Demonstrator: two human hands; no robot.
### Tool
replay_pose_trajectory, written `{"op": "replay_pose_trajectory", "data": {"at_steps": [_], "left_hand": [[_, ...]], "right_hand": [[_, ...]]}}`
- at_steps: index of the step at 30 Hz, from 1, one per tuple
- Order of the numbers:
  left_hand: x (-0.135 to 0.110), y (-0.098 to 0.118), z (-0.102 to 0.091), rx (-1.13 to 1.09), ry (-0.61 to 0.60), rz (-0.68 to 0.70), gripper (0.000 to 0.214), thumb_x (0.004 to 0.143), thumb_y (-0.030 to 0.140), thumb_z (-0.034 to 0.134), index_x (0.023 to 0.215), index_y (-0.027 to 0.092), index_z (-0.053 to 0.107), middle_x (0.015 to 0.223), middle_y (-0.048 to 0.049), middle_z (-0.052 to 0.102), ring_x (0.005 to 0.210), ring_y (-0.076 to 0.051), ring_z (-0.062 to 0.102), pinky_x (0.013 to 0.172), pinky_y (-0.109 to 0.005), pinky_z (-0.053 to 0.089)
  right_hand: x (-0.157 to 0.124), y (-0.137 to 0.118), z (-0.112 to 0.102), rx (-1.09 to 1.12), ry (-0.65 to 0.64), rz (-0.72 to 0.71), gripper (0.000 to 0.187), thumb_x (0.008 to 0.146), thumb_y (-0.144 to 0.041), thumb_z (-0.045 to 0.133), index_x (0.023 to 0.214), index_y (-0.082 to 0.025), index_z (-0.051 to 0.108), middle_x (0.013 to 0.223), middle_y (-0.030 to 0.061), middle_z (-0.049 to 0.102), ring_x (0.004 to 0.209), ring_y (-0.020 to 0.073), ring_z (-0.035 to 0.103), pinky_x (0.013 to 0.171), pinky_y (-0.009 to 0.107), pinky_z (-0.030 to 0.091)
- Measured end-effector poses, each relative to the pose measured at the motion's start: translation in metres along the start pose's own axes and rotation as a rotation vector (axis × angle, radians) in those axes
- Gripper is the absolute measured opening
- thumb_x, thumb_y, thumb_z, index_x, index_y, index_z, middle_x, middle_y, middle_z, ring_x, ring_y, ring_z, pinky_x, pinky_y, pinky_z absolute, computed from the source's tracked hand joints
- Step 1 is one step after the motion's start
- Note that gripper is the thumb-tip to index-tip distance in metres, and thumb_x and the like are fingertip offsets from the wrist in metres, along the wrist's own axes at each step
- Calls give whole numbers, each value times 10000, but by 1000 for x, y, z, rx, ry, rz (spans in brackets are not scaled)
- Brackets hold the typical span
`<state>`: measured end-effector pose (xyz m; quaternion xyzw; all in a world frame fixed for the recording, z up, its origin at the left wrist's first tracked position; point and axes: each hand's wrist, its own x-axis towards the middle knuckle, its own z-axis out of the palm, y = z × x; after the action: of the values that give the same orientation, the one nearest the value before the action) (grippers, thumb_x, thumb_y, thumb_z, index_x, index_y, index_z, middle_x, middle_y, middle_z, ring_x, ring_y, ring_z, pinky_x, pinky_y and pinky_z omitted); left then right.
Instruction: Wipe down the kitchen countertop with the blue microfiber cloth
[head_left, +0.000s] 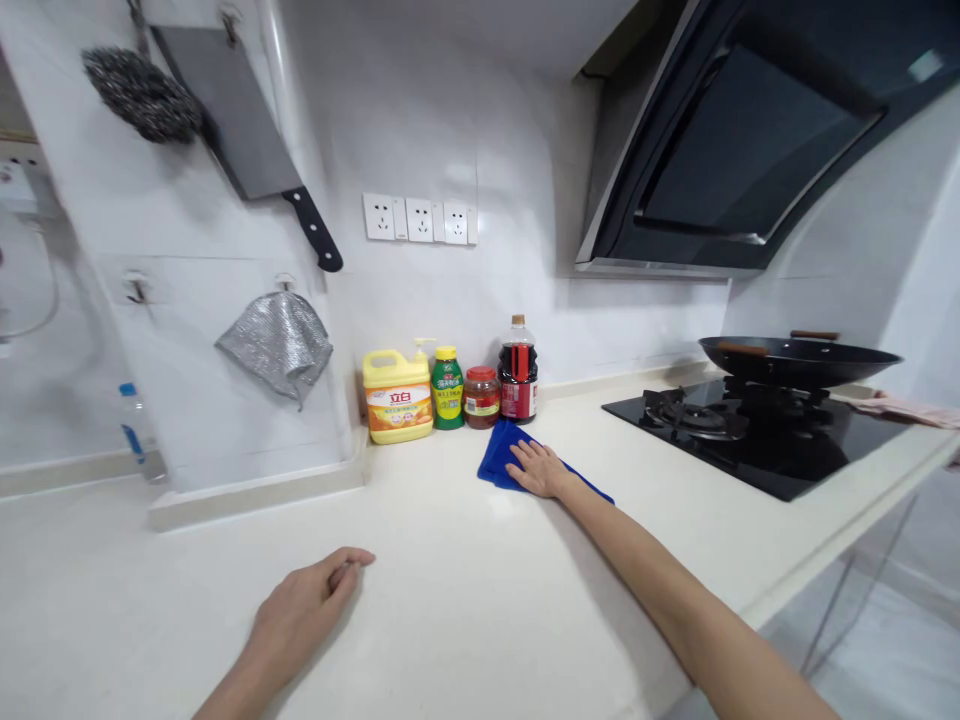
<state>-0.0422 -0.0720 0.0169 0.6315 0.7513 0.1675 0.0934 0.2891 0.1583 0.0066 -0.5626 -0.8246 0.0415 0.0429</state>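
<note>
My right hand (537, 468) lies flat with fingers stretched out on a blue cloth (500, 452), pressing it onto the white countertop (465, 570) just in front of the bottles. My left hand (304, 610) rests on the counter nearer to me, its fingers curled loosely inward with nothing visible in them.
Against the wall stand a yellow detergent jug (397, 397), a green bottle (448, 389), a red jar (481, 398) and a dark sauce bottle (517, 372). A black gas hob (757, 430) carries a wok (799, 360) at right. A cleaver (247, 130), a steel scourer (142, 95) and a grey cloth (277, 342) hang on the left wall.
</note>
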Motion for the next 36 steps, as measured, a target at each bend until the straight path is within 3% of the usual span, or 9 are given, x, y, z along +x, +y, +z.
{"op": "replay_pose_trajectory", "data": {"at_steps": [7,14,19,23,36], "left_hand": [[1,-2,-1,-42,10,60,428,932,398,273,1140,314,638,799,6,665,842,-204,629,733,-287,383],[-2,1,4,-36,40,74,414,920,354,285,1155,298,620,925,-23,705,975,-248,629,796,-341,395],[-5,1,8,-28,62,81,389,908,321,309,1146,292,615,1019,-29,711,1025,-252,621,822,-358,394],[-4,3,6,-24,43,47,389,912,338,312,1157,297,611,992,-29,711,1005,-253,626,788,-350,393],[-8,11,-2,-33,-23,-17,400,918,367,306,1177,317,607,793,3,642,877,-221,615,716,-317,363]], "right_hand": [[-69,-29,-6,-32,-20,-110,743,963,-607,172,1563,-170,197,1632,91,135,1501,275,83,1197,450,91],[-149,-58,0,26,-21,-337,740,973,-598,182,1565,-153,179,1630,132,108,1502,296,47,1205,498,51],[-174,-70,6,35,-27,-380,726,977,-600,182,1572,-185,145,1636,119,60,1503,291,6,1208,500,32],[-157,-75,3,39,-33,-339,754,965,-631,167,1571,-181,152,1636,120,53,1503,294,13,1207,492,29],[-22,-85,10,-2,-18,-90,782,944,-646,151,1570,-178,163,1637,110,100,1499,305,61,1188,471,57]]}}
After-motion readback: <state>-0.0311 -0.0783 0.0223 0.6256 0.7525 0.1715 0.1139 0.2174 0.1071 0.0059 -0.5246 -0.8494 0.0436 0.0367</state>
